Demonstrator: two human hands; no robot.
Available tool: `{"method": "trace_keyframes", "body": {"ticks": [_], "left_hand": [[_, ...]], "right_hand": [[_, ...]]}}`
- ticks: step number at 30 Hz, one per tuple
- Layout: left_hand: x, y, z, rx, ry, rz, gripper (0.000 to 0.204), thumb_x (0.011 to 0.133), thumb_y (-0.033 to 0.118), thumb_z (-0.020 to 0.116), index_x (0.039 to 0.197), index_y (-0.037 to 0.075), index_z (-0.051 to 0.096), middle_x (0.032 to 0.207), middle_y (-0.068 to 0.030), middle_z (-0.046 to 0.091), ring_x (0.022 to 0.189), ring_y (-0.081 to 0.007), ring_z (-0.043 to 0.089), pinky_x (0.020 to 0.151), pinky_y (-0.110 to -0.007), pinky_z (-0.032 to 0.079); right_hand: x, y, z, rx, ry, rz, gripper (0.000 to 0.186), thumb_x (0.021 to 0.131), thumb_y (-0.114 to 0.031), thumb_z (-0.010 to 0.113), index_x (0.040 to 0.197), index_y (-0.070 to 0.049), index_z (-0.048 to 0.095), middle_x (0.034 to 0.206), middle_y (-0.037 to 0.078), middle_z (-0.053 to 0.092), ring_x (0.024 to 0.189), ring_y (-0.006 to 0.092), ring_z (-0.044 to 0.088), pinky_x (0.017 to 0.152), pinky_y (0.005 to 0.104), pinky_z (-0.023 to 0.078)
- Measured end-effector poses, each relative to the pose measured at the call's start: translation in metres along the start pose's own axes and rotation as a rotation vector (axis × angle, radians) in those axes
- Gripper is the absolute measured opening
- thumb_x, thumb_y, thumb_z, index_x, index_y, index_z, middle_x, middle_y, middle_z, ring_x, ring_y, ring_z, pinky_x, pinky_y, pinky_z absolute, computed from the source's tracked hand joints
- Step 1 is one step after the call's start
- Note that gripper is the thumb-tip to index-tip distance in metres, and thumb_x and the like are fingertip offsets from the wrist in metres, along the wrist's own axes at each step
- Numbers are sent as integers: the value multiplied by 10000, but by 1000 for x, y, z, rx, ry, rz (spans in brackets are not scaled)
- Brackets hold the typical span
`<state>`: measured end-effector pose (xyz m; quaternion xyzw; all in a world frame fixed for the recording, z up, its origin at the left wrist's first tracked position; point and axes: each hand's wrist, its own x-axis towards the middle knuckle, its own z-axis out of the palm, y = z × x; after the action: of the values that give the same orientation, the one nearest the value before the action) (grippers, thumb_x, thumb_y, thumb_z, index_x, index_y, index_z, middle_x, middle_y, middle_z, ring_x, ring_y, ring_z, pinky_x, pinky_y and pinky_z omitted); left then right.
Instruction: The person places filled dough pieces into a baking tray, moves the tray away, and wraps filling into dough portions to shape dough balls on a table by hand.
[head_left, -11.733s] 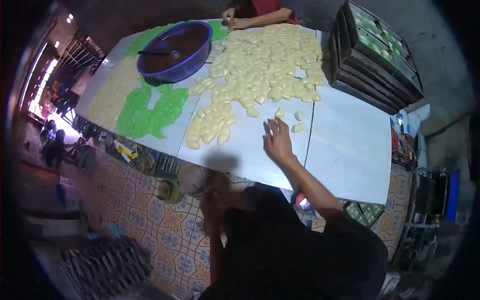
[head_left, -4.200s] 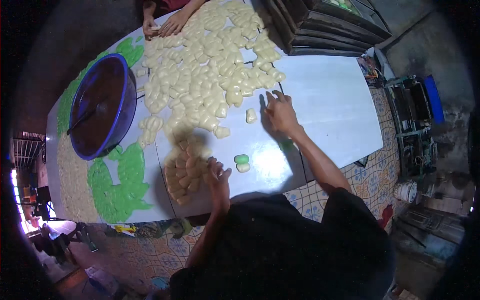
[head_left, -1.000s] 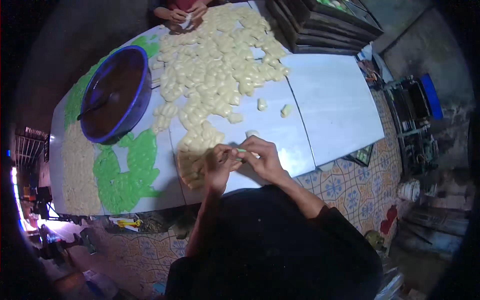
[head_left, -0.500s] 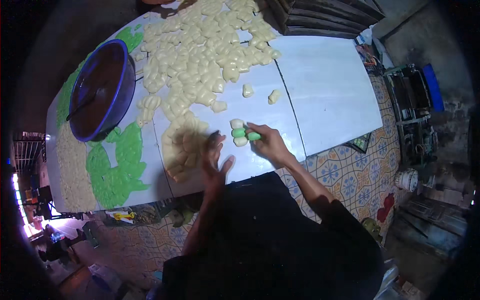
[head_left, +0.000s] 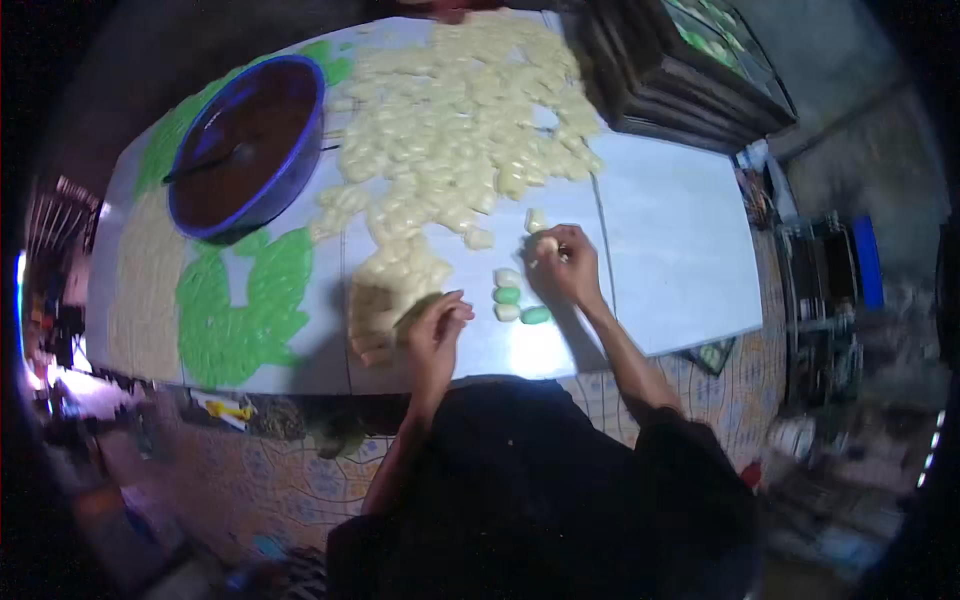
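Observation:
Between thumb and fingers, my right hand (head_left: 574, 264) pinches a small cream dough piece (head_left: 546, 247) above the white table (head_left: 680, 230). Just beyond it lies another loose cream piece (head_left: 536, 220). Nearer me, a short column has a pale piece (head_left: 507, 278), a green dough piece (head_left: 507, 296) and a second pale piece (head_left: 507, 313). A separate green piece (head_left: 536, 315) rests at its lower right. My left hand (head_left: 438, 325), open with loosely bent fingers, hovers beside a patch of cream dough pieces (head_left: 400, 275); nothing shows in it.
A big purple basin (head_left: 308, 150) of brown filling stands at the far left. Flattened green dough (head_left: 240, 335) and a beige layer (head_left: 145, 290) cover the table's left side. Many cream pieces (head_left: 450, 110) spread across the back. Stacked dark trays (head_left: 690, 95) occupy the far right.
My right hand has left the green piece beside the column and moved farther away, taking hold of a loose cream piece. The left hand's fingers have drawn closer together. The view has shifted.

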<state>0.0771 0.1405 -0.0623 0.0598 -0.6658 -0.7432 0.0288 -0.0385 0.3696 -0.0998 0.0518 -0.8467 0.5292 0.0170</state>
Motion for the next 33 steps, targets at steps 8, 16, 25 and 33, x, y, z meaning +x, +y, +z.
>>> {"method": "trace_keyframes", "body": {"ticks": [8,16,25,33], "left_hand": [[16,23,-7,-115,223,43,212,901,89,613,1074,-31,642,968,-43,658,871,-88,577,787,-234,464],[28,24,-40,-1191,21,-297,224,908,193,577,1080,49,579,1043,-57,611,971,-161,586,856,-318,472],[239,96,-180,-493,114,125,825,919,654,287,1158,-88,557,1067,-208,642,979,-276,628,894,-398,485],[453,8,-242,261,790,80,961,845,777,159,863,-39,667,865,-202,680,976,-405,610,939,-546,366]], "right_hand": [[-42,-133,87,367,-145,-137,202,888,-36,576,1061,7,670,1030,65,539,897,140,541,726,218,439],[-12,-137,121,121,-391,-435,590,857,-540,556,1198,-59,577,1274,110,466,1181,277,403,1027,382,295],[33,-136,131,620,-564,13,1157,673,-744,632,1515,-165,87,1464,107,270,1177,219,386,879,377,428],[45,-119,145,764,-366,176,970,774,-529,695,1497,-136,182,1426,77,355,1138,170,434,871,340,441]]}}
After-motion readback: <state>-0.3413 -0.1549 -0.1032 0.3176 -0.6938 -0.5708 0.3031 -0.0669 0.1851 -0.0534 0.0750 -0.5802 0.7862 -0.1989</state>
